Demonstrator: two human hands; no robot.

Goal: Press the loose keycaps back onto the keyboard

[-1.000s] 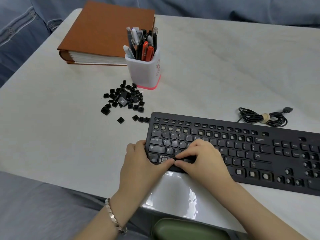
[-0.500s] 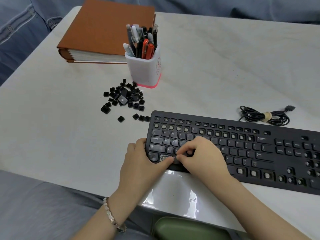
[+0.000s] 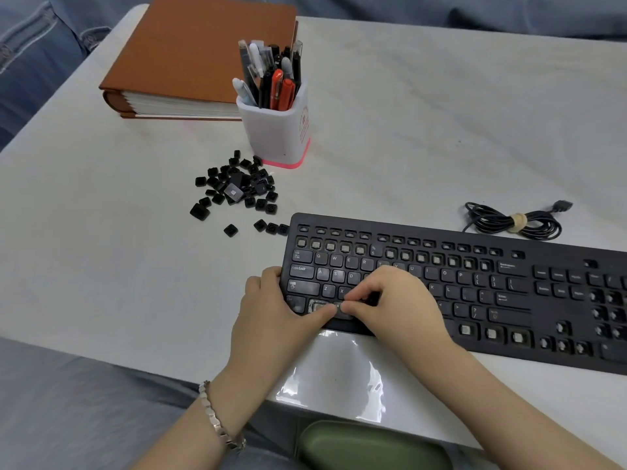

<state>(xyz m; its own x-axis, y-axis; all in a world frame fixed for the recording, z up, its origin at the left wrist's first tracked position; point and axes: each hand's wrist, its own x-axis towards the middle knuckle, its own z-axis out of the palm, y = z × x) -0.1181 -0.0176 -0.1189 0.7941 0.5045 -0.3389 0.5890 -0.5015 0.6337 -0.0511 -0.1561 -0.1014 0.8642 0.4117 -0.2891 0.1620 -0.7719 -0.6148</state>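
With left hand curled round the keyboard at its left edge — likely to stop it sliding — braces the board, thumb on the bottom row. With right hand, fingers bent, pinches a keycap over its seat in the bottom row, right beside that thumb, probably squaring it before pushing down. Leaves many sockets bare along the number row, and the pile lying on the table off the keyboard's far-left corner, by the cup.
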